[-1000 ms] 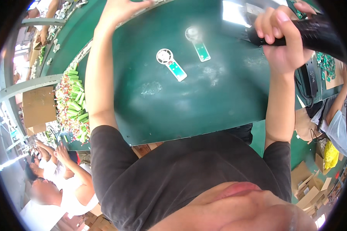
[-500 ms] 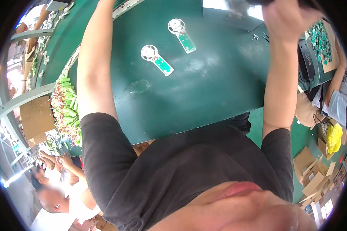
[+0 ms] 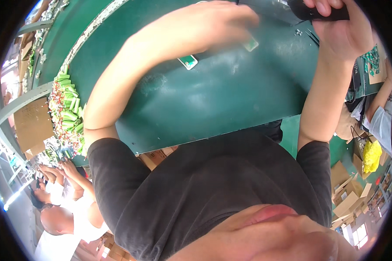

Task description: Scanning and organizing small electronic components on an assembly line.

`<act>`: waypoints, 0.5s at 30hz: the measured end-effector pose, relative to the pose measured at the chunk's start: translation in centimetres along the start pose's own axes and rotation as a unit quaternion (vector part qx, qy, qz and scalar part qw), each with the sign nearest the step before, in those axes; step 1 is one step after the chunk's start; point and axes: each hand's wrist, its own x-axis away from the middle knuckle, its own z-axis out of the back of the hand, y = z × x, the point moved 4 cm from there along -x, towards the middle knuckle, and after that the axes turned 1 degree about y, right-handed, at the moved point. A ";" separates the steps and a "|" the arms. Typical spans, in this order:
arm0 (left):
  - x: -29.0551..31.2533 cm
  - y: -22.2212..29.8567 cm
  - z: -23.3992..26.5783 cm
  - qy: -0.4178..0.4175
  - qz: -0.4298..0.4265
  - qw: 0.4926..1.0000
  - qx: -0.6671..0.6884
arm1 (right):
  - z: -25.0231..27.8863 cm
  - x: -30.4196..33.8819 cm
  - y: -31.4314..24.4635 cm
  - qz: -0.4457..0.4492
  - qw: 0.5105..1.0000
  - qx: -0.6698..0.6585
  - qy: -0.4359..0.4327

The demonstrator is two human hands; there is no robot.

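My right hand is closed around a black tool at the top right, above the dark green table. My left hand reaches across the table top toward the right, fingers bent over two small green circuit boards; one board shows under my forearm and another board peeks out below my fingers. Motion blur and the hand's own cover hide whether it grips anything. My black shirt fills the lower middle.
A pile of green cylinders with red bits lies at the table's left end. Tweezers lie near my right hand. A person sits at lower left. Another person's arm and cardboard boxes are at right.
My left arm has swung from the far left across the table to the right, now covering the two circuit boards. My right hand stays high at the top right with the black tool.
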 end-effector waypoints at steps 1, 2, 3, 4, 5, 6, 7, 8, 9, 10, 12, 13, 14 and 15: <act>0.0 0.4 -0.5 0.018 -0.021 0.998 -0.056 | -0.5 0.3 0.1 -0.002 1.000 0.018 -0.001; 0.2 0.7 -0.9 0.036 -0.042 0.992 -0.113 | -1.2 0.5 0.3 -0.005 1.000 0.026 -0.003; 0.2 0.6 -1.2 0.037 -0.042 0.992 -0.111 | -1.6 0.8 0.3 -0.006 0.999 0.037 -0.001; 0.3 0.5 -1.2 0.072 -0.029 0.989 -0.130 | -2.3 1.1 0.5 0.005 0.999 0.045 -0.026; 0.5 0.2 -1.3 0.090 -0.010 0.986 -0.141 | -2.6 1.2 0.7 0.014 0.998 0.043 -0.037; 0.8 0.0 -1.4 0.109 0.008 0.982 -0.151 | -3.0 1.4 0.9 0.023 0.998 0.042 -0.050; 1.0 -0.1 -1.7 0.111 0.007 0.983 -0.147 | -3.3 1.6 1.1 0.031 0.997 0.040 -0.061; 1.2 -0.2 -1.8 0.116 0.017 0.987 -0.107 | -3.2 1.7 1.5 0.030 0.997 0.032 -0.062; 1.2 -0.1 -1.9 0.122 0.028 0.990 -0.066 | -3.0 2.1 1.8 0.018 0.998 0.023 -0.059; 1.1 0.0 -1.9 0.122 0.028 0.990 -0.063 | -2.9 2.4 2.0 0.006 0.998 0.014 -0.056; 1.2 0.3 -1.8 0.120 0.054 0.990 -0.048 | -3.1 3.2 2.9 -0.011 0.999 0.034 -0.018; 1.5 0.3 -2.0 0.121 0.058 0.990 -0.047 | -3.4 3.4 3.3 -0.014 0.999 0.047 -0.002; 1.8 0.4 -2.1 0.139 0.058 0.988 -0.043 | -3.7 3.6 3.8 -0.018 0.998 0.059 0.015; 1.7 0.3 -2.3 0.157 0.053 0.986 -0.038 | -3.8 3.6 3.8 -0.008 0.998 0.057 0.004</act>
